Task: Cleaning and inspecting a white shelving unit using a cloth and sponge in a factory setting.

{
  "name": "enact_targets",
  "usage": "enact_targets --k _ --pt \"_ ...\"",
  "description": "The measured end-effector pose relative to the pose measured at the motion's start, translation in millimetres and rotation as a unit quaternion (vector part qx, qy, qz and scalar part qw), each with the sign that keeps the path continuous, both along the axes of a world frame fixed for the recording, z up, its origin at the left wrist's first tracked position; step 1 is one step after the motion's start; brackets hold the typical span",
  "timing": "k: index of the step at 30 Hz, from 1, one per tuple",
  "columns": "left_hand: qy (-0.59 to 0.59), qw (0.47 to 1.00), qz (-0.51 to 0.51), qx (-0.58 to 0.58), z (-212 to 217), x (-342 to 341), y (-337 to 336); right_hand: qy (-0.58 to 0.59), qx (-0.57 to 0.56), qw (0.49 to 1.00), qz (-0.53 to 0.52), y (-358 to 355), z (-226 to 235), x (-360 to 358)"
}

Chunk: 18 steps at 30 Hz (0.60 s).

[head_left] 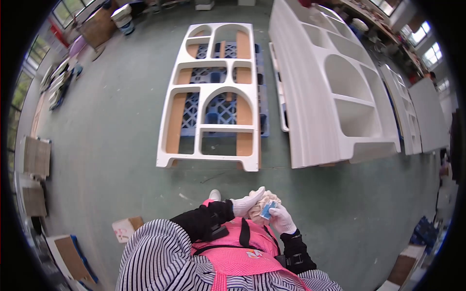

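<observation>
Both my hands wear white gloves and meet in front of my pink apron point(228, 262). A crumpled cream cloth point(257, 210) is bunched between them. My left hand point(244, 205) grips the cloth from its left side, with the thumb sticking up along it. My right hand point(283, 219) holds a small flat blue piece point(267, 209) against the cloth's right side. What exactly the blue piece is cannot be made out. Ahead of me, a white panel frame point(228, 165) with arched and rounded openings lies flat over brown strips and a blue plastic pallet point(264, 97).
To the right stand large white shelf units point(315, 121) with arched compartments, and more panels point(429, 114) beyond. A small board point(127, 229) lies on the green floor at my left. Stacked boxes point(36, 157) line the left wall. A white bucket point(124, 22) stands far left.
</observation>
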<state>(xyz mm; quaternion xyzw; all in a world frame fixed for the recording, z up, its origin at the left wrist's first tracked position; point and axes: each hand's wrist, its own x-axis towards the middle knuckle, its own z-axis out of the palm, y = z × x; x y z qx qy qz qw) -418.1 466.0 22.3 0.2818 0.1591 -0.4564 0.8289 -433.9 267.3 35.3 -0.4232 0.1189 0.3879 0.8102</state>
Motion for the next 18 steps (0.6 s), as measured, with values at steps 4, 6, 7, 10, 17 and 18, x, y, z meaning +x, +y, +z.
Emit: enact_targets --k 4,6,7,10,17,18 --pt "-0.013 0.992 -0.127 0.005 9.2 19.7 -107.6 0.025 0.058 0.994 -0.092 -113.3 11.8 -7.4" --pt "-0.035 0.983 -0.175 -0.047 -41.5 14.8 -163.0 0.040 0.063 0.988 -0.133 -169.7 35.4 -6.5" --pt "-0.135 0.965 -0.221 -0.037 -28.9 22.5 -194.4 0.048 0.075 0.980 -0.180 -204.6 41.4 -16.3" --pt "-0.424 0.794 -0.377 0.219 15.8 40.7 -279.4 0.073 0.110 0.937 -0.323 -276.2 33.2 -43.3" --pt "-0.524 0.711 -0.263 0.387 29.3 83.3 -365.9 0.076 0.144 0.870 -0.465 -336.7 12.7 -30.6" --pt "-0.443 0.770 -0.297 0.351 23.4 97.5 -367.9 0.088 0.140 0.863 -0.478 -341.7 7.4 -22.2"
